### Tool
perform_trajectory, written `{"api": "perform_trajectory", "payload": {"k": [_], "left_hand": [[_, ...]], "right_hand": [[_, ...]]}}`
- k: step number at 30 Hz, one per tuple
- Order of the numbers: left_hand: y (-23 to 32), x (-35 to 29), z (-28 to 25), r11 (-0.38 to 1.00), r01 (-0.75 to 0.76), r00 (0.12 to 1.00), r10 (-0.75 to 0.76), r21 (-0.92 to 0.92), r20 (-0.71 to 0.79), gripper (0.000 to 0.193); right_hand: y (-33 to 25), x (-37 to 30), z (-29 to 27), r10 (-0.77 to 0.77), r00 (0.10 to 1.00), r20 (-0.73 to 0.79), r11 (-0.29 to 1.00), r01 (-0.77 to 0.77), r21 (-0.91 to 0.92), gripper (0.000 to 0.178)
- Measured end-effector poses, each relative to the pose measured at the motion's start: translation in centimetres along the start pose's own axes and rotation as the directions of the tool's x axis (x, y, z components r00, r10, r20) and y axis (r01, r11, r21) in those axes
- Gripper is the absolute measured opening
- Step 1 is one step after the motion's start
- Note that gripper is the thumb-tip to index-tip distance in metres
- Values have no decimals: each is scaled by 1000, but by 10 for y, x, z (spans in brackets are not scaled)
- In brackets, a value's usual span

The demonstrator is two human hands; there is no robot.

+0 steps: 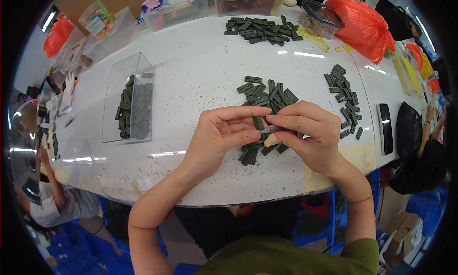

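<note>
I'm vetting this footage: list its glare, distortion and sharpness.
Head view: bright glare streaks mark the white tabletop; head view: its near edge bows and black fills the corners; head view: the central dark ridged blocks look fairly sharp.

Prob. a workshop: ppl (76, 206) are sharing a white table (191, 70), dk. green pcs. (260, 29) are lying heaped, blue crates (429, 206) are standing nearby.

Left hand (215, 136) could pass forward between two obstacles: clear box (110, 110) and dark block pile (274, 98).
</note>
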State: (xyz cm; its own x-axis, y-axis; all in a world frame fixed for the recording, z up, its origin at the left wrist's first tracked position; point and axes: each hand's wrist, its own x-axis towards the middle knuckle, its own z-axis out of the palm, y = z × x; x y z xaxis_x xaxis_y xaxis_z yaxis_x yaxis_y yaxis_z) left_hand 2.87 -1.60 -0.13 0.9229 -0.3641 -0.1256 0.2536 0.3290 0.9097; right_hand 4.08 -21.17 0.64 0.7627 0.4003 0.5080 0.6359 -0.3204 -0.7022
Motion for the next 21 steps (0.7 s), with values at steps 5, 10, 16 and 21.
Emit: {"api": "perform_trajectory", "payload": {"k": [5, 10, 16, 21], "left_hand": [[-2, 1, 0, 997, 35, 999, -35, -63, 10, 41], [-4, 0, 2, 992, 53, 999, -53, -117, 0, 41], [-5, 0, 2, 993, 19, 1000, -19, -116, 0, 39], [-6, -1, 0, 995, -29, 999, 30, -99, 14, 37]], "right_hand": [[1, 0, -1, -77, 997, 1, 996, 77, -33, 28], [3, -1, -1, -101, 995, -3, 994, 101, -43, 28], [0, 0, -2, -93, 996, 2, 994, 93, -53, 27], [-1, 0, -3, -60, 998, -4, 998, 60, -16, 27]]}}
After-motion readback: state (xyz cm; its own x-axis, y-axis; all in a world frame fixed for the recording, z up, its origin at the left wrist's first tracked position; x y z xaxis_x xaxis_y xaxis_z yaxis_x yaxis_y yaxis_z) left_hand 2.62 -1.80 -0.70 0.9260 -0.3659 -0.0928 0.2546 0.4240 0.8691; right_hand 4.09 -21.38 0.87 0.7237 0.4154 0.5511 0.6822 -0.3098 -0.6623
